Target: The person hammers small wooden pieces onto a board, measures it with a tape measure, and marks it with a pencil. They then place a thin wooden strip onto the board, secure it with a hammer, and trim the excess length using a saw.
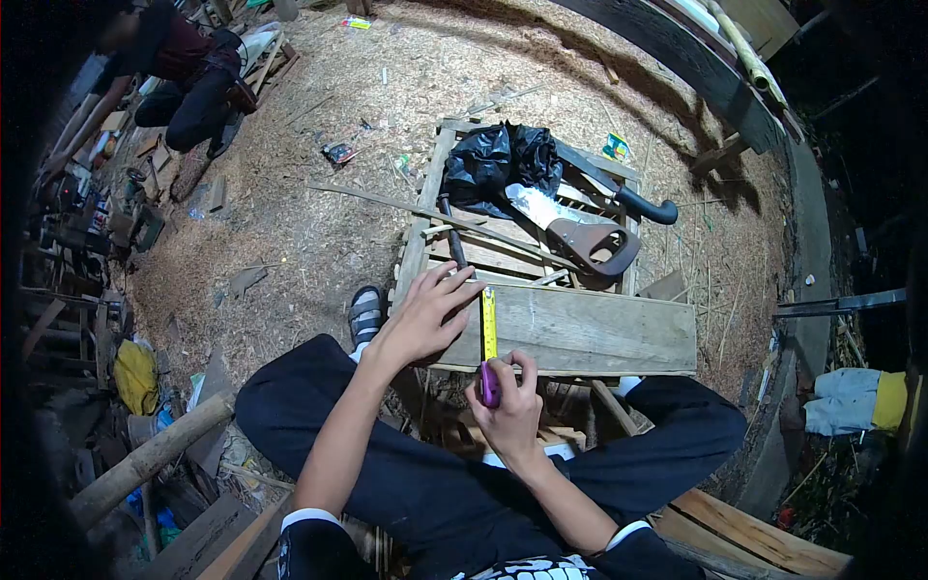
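Observation:
A flat wooden board (609,329) lies across the near end of a slatted wooden crate (418,251), just beyond my knees. My left hand (420,319) rests on the board's left part with its fingers stretched out. In my right hand (507,406), at the board's near edge, is the purple case of a tape measure (490,385). Its yellow blade is pulled out across the board's width, and its far end reaches the board's far edge beside my left fingertips. A dark-handled tool (454,242) lies on the crate just past my left hand.
On the crate are a handsaw (592,244), a black plastic bag (480,164), a black-handled blade (643,205) and a thin wooden strip (387,200). Wood shavings (319,106) cover the ground. Another person (198,77) crouches at the upper left. A round pole (155,459) lies at the lower left.

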{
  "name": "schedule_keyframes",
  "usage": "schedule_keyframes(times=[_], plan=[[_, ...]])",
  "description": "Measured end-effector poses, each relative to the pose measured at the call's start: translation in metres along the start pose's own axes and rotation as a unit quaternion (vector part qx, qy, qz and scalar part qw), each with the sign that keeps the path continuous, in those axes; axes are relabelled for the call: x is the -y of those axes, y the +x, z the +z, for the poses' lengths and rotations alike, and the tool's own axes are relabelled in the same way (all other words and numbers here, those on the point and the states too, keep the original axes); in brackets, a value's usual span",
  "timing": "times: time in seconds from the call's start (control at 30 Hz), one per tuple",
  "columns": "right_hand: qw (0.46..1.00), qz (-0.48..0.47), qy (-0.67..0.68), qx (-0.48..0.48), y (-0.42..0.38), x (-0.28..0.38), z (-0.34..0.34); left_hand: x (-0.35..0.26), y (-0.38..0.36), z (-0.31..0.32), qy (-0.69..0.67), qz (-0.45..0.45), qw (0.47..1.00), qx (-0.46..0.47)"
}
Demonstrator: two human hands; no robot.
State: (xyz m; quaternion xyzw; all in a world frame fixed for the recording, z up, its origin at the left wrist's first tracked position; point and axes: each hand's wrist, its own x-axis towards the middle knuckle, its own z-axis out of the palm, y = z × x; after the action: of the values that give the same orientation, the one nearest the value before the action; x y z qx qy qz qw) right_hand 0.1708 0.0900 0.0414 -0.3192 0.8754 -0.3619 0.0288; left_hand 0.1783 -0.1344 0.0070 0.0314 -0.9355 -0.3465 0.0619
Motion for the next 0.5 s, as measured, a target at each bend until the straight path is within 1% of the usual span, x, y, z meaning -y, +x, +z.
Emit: schedule_keyframes(times=[0.4,0.5], plan=[[1.0,-0.003,0.002,0.002,0.0,0.001,-0.001,0.001,-0.001,-0.006,-0.016,-0.006,1.0,0.018],[1.0,0.003,0.001,0.01,0.0,-0.002,0.0,0.005,-0.002,-0.009,-0.05,-0.009,0.999,0.009]])
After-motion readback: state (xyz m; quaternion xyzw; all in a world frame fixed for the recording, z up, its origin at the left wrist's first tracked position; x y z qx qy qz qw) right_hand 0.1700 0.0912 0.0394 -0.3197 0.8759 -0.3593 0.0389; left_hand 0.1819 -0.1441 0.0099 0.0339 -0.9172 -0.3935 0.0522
